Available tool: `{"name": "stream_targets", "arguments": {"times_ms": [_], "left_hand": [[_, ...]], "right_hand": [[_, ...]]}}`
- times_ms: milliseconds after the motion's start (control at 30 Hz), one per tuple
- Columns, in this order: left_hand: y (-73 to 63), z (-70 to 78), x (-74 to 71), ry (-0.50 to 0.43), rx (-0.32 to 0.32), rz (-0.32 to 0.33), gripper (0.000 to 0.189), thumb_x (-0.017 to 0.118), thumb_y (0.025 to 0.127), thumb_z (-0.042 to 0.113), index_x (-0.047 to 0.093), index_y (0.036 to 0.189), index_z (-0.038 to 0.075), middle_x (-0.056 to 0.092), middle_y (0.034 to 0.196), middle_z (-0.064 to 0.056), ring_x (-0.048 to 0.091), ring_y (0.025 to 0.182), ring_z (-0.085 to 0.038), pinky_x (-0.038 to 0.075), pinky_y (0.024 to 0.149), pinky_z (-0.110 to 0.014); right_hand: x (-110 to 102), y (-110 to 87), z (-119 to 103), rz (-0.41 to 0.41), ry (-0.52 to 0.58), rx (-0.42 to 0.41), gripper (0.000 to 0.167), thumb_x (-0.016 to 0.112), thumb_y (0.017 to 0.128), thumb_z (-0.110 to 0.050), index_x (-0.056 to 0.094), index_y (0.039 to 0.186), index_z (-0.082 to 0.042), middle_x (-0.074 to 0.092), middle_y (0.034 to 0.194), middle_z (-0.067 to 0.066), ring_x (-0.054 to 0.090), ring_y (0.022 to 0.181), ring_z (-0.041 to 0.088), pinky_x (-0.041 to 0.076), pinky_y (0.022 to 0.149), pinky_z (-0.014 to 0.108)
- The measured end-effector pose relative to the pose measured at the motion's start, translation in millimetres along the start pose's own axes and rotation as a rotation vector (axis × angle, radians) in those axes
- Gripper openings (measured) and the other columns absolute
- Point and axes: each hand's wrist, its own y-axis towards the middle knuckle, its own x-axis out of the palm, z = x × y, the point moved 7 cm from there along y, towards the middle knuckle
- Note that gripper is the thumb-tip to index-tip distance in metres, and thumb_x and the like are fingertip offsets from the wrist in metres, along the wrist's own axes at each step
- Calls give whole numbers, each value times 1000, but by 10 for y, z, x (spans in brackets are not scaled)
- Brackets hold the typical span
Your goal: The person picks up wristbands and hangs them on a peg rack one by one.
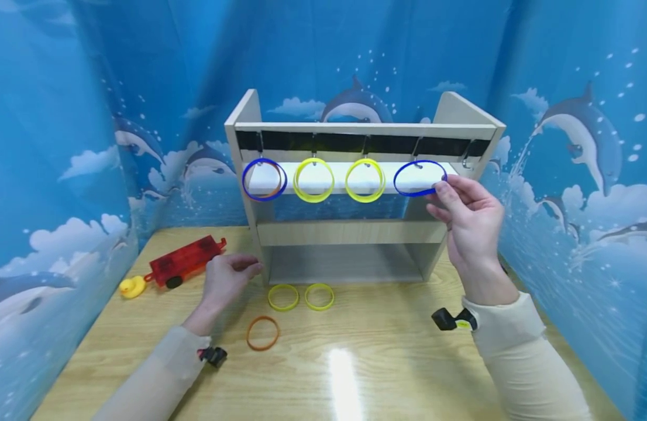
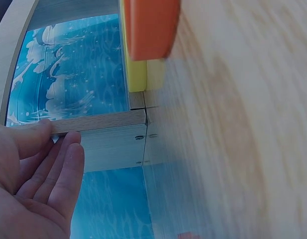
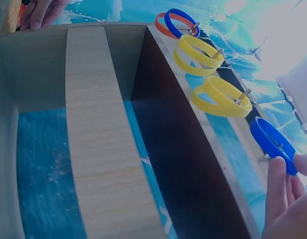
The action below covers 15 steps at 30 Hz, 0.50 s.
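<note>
My right hand (image 1: 473, 219) pinches the lower right side of a blue wristband (image 1: 397, 175) between thumb and fingers. That band hangs round the fourth hook (image 1: 418, 152) and is stretched slightly sideways. In the right wrist view, the same blue wristband (image 3: 272, 142) surrounds the hook's tip. My left hand (image 1: 231, 280) is low at the left side of the wooden shelf (image 1: 350, 232), its thumb and fingertips gripping the panel's edge. On the other hooks hang a blue wristband (image 1: 244, 186) with an orange one, then yellow wristbands (image 1: 296, 186) on the second and third hooks.
The rightmost hook (image 1: 465, 158) carries no band. On the table (image 1: 386, 362) lie two yellow wristbands (image 1: 269, 301) and an orange wristband (image 1: 248, 339). A red toy cart (image 1: 181, 260) and a yellow toy duck (image 1: 133, 286) stand left. Blue dolphin curtains (image 1: 186, 58) surround the table.
</note>
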Motion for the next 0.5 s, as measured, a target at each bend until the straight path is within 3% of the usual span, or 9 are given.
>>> {"name": "stream_targets", "arguments": {"times_ms": [233, 500], "left_hand": [[3, 4, 4, -4, 2, -1, 15, 88, 98, 21, 91, 108, 11, 89, 104, -12, 86, 94, -26, 58, 72, -22], [0, 2, 11, 2, 4, -2, 16, 88, 98, 21, 90, 109, 10, 89, 106, -13, 86, 94, -26, 60, 73, -21]], "right_hand": [[-94, 24, 159, 58, 59, 106, 28, 93, 91, -10, 79, 113, 2, 85, 99, 10, 86, 80, 17, 68, 72, 27], [-74, -20, 330, -50, -113, 108, 12, 86, 98, -5, 81, 108, -2, 87, 98, 4, 86, 80, 14, 68, 74, 30]]}}
